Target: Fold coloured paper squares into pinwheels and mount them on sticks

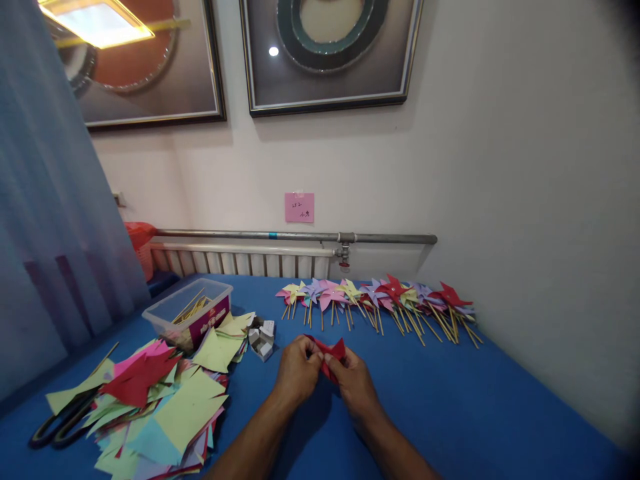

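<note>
A piece of red paper (329, 351), partly folded, is held between both hands above the blue table. My left hand (299, 368) pinches its left side, thumb and fingertips together. On the right side, my right hand (354, 381) grips the paper with the thumb toward the middle. Fingers cover much of the sheet, so its full shape is hidden. Beyond the hands lies a row of finished paper pinwheels (334, 292) in red, pink, yellow and purple, their sticks pointing toward me. Left of my left hand sits a small white box (261, 339) with its flaps up.
A heap of coloured paper sheets (175, 413) covers the left of the blue table (480, 413), with black-handled scissors (65, 420) beside it. Behind stands a clear plastic tub (190, 310) holding sticks. A radiator (240, 261) and pipe run along the wall. A curtain (65, 200) hangs left.
</note>
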Available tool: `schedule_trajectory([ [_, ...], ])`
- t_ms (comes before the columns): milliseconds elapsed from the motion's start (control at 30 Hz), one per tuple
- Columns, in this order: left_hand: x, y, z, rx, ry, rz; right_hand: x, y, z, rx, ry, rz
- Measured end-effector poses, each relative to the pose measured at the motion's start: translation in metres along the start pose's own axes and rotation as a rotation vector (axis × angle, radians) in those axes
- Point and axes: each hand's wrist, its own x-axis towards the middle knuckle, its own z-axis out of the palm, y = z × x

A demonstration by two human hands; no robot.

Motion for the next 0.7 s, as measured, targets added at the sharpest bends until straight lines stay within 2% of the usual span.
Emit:
schedule_trajectory([
  [233, 0.001, -0.007, 0.004, -0.062, 0.027, -0.013, 0.001, 0.002, 0.000, 0.090, -0.010, 0.049],
  [300, 0.001, -0.008, 0.005, -0.136, 0.028, -0.054, 0.001, 0.004, -0.001, 0.124, 0.008, 0.063],
  [433, 0.005, -0.008, 0.002, -0.333, 0.116, -0.180, 0.002, 0.008, -0.004, 0.153, 0.010, 0.089],
  [500, 0.006, -0.009, 0.000, -0.442, 0.070, -0.287, 0.002, 0.010, -0.004, 0.170, 0.001, 0.090],
  [567, 0.006, -0.011, -0.001, -0.541, -0.037, -0.382, 0.002, 0.010, -0.004, 0.187, -0.009, 0.085],
  [633, 0.006, -0.012, -0.003, -0.599, -0.119, -0.404, 0.002, 0.009, -0.004, 0.187, -0.020, 0.074],
  [700, 0.006, -0.015, -0.003, -0.603, -0.151, -0.379, 0.003, 0.007, -0.003, 0.159, -0.026, 0.062],
])
